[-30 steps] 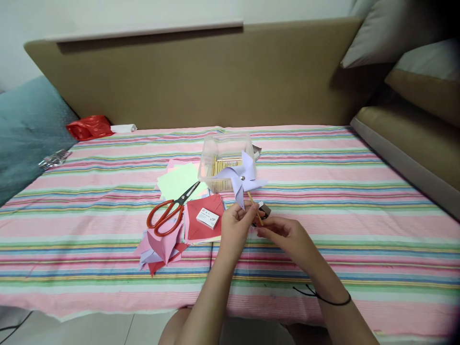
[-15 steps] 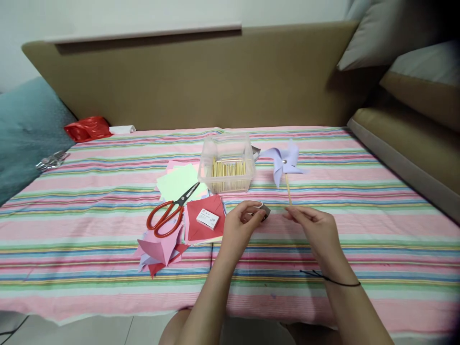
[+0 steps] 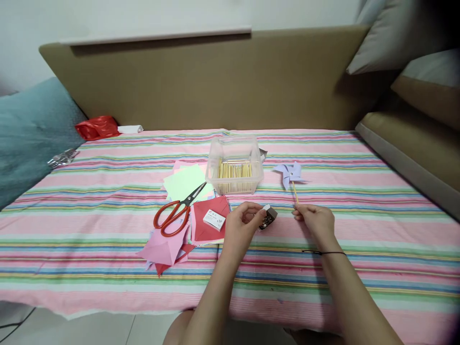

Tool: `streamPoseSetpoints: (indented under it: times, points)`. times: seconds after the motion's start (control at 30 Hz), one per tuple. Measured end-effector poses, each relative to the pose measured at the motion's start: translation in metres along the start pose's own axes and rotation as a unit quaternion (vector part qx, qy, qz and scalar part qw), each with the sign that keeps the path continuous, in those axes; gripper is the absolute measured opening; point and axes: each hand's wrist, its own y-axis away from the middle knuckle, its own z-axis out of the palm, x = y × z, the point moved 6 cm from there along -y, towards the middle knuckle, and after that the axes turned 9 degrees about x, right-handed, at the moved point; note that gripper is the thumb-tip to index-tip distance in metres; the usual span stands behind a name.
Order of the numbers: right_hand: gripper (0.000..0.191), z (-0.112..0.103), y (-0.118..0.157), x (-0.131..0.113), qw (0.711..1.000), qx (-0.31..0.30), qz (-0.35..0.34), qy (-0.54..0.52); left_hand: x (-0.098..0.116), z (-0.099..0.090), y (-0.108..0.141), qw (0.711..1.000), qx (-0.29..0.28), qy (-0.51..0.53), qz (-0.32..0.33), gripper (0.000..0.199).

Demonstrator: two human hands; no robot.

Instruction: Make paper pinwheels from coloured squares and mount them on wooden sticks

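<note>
Right hand [image 3: 316, 221] pinching the lilac pinwheel [image 3: 289, 173] by its stick's near end, stick running far and slightly left; left hand [image 3: 241, 229] loosely curled beside a small dark box [image 3: 269, 218].

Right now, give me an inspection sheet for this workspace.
Surface: striped cloth over a low table.
Job's things: lilac pinwheel on a stick; small dark box.
Clutter: orange scissors, coloured paper, folded pieces, clear tub of sticks, small white box.
Hands: right hand pinches the pinwheel stick; left hand touches the dark box.
Cables: dark cable on the floor.
Surroundings: tan sofa, cushions, red bag.
</note>
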Motion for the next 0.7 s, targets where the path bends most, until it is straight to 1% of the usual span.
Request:
streamPoseSetpoints:
  times: [0.1,0.27,0.37,0.5,0.6,0.7]
  points:
    - [0.031,0.001,-0.001,0.001,0.997,-0.014,0.018,0.077,0.001,-0.006,0.000,1.000,0.007,-0.006,-0.002,0.017]
    - [0.034,0.002,0.000,-0.007,0.985,-0.029,0.009,0.170,0.002,-0.018,-0.001,1.000,0.014,-0.015,0.006,0.019]
    - [0.033,0.003,0.001,-0.010,0.976,-0.031,-0.003,0.214,0.003,-0.024,-0.002,1.000,0.022,-0.014,0.015,0.018]
    - [0.032,0.004,0.001,-0.011,0.969,-0.036,-0.021,0.243,0.007,-0.035,-0.003,0.999,0.052,-0.006,0.013,0.017]
    - [0.036,0.004,0.001,-0.011,0.968,-0.046,-0.041,0.242,0.012,-0.050,-0.007,0.996,0.083,-0.019,0.020,0.017]
    - [0.034,0.004,0.000,-0.013,0.969,-0.056,-0.061,0.231,0.017,-0.078,-0.012,0.987,0.149,-0.048,0.029,0.017]
